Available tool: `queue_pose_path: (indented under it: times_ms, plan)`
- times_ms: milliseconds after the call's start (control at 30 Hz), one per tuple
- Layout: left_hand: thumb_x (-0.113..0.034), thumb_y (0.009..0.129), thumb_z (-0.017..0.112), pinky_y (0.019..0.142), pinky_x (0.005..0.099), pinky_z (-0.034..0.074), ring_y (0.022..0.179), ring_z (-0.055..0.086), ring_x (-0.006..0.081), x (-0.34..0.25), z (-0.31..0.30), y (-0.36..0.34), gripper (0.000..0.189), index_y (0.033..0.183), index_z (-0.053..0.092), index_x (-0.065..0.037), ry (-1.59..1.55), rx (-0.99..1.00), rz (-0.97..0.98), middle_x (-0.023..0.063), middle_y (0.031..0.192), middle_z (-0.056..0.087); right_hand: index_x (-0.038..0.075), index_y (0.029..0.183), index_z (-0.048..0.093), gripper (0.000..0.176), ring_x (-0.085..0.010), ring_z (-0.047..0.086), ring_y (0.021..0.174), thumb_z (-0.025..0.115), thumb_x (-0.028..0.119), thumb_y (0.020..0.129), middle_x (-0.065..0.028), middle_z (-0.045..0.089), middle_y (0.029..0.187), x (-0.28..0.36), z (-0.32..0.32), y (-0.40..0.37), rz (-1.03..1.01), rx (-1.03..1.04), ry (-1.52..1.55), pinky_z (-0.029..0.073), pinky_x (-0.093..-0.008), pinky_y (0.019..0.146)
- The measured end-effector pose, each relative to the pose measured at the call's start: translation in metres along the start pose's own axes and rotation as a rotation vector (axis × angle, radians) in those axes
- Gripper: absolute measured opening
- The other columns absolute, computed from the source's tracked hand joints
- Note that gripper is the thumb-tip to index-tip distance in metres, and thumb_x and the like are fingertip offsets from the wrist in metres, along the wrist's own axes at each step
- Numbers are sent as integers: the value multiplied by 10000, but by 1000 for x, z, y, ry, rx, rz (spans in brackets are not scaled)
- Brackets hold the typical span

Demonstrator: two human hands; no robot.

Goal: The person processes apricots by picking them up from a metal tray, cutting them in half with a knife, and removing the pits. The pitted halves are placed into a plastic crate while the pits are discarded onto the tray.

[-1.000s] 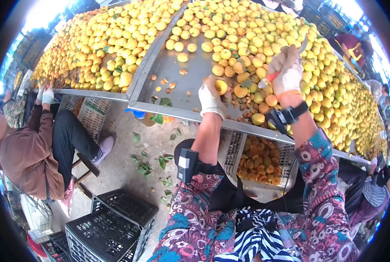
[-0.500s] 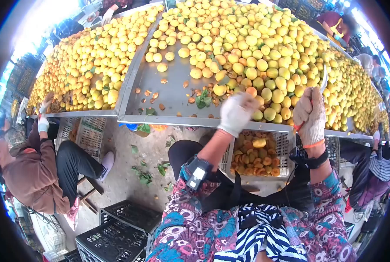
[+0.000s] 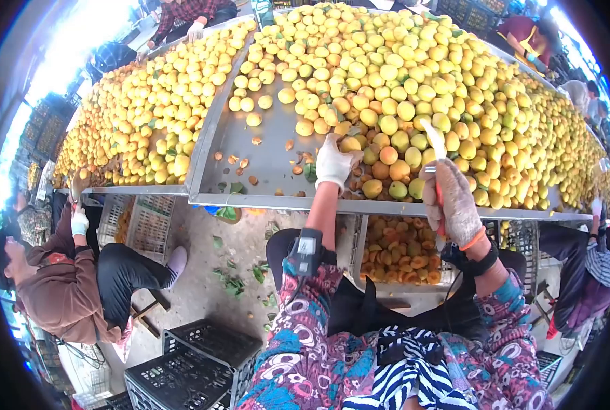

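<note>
My left hand (image 3: 335,165), in a white glove, reaches over the metal table's edge. Its thumb and fingers close round a yellow apricot (image 3: 350,144) at the front of the heap. My right hand (image 3: 455,201), in a stained, pale knit glove, is wrapped round the orange-red handle of a knife (image 3: 435,140). The curved blade points up and away, above the apricot pile (image 3: 414,89). Below the table edge, between my knees, a crate (image 3: 447,275) holds halved apricots (image 3: 400,253).
A raised metal rim (image 3: 284,202) runs along the table front. Pits and leaves lie on the metal surface (image 3: 240,147). Black crates (image 3: 182,376) stand at lower left. A person in a brown top (image 3: 65,294) sits at left; other people work around the table.
My left hand has moved left and away from me to the apricots and closed round one. My right hand with the knife has come left and lower, its blade tilting left.
</note>
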State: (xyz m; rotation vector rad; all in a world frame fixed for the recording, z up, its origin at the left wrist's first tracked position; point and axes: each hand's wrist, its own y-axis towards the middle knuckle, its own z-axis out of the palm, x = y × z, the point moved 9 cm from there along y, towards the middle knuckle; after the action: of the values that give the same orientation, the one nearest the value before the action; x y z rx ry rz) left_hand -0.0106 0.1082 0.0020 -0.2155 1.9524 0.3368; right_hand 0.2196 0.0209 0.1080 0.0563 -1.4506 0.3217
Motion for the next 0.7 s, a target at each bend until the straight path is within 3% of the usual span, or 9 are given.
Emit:
queue_pose_path:
  times_ms: [67, 100, 233, 333, 500, 533, 600, 700]
  plan:
    - [-124, 695, 769, 714, 301, 531, 818, 623, 190, -11, 2, -13, 483, 1135, 580, -59, -699, 110, 12, 64, 1020, 625, 54, 1006, 524, 290, -70, 408, 376, 447, 333, 996, 9, 477, 596, 3, 12, 4, 29, 34, -151, 325, -223, 331]
    - [-61, 745, 707, 732, 246, 523, 830, 597, 125, -25, -1, -19, 507, 1215, 520, -90, -839, 145, 67, 27, 1052, 599, 53, 1004, 523, 283, -68, 410, 376, 449, 325, 995, 13, 474, 591, 4, 19, 8, 33, 39, -242, 325, -222, 331]
    - [-37, 797, 623, 759, 277, 536, 842, 595, 119, -54, -27, -32, 546, 1301, 437, -138, -1143, 213, 169, 39, 1130, 571, 53, 1006, 516, 220, -57, 409, 401, 478, 268, 986, 26, 462, 580, -2, 55, 25, 25, 114, -370, 321, -209, 364]
    - [-62, 823, 593, 783, 292, 544, 859, 602, 120, -71, -42, -38, 505, 1297, 435, -134, -1324, 234, 123, 54, 1127, 575, 35, 965, 523, 169, -63, 445, 490, 510, 203, 973, 24, 476, 610, -2, 77, 38, -64, 140, -423, 350, -224, 443]
    - [-84, 884, 594, 952, 364, 511, 1080, 594, 230, -62, -58, -34, 481, 1325, 399, -71, -1380, 180, 158, 121, 1146, 569, 1, 918, 544, 189, -115, 471, 565, 524, 184, 963, -46, 524, 641, 4, 97, 53, -148, 126, -535, 404, -286, 526]
    - [-63, 875, 603, 961, 363, 505, 1088, 589, 232, -60, -62, -34, 484, 1315, 403, -60, -1376, 126, 173, 120, 1152, 567, -3, 921, 546, 193, -119, 469, 566, 525, 185, 962, -59, 524, 638, 3, 99, 54, -127, 124, -568, 407, -294, 528]
    - [-21, 856, 620, 980, 362, 493, 1102, 579, 237, -59, -74, -35, 489, 1297, 409, -37, -1365, 22, 204, 118, 1165, 561, -7, 918, 549, 212, -217, 540, 566, 538, 202, 950, -133, 554, 637, 7, 103, 56, -247, 112, -724, 422, -340, 533]
    - [-18, 763, 699, 904, 318, 503, 1015, 597, 192, -52, -81, -30, 524, 1217, 437, -29, -1155, 8, 213, 91, 1120, 556, -2, 927, 553, 216, -302, 594, 604, 546, 213, 941, -180, 580, 661, 11, 111, 56, -328, 103, -824, 439, -365, 543]
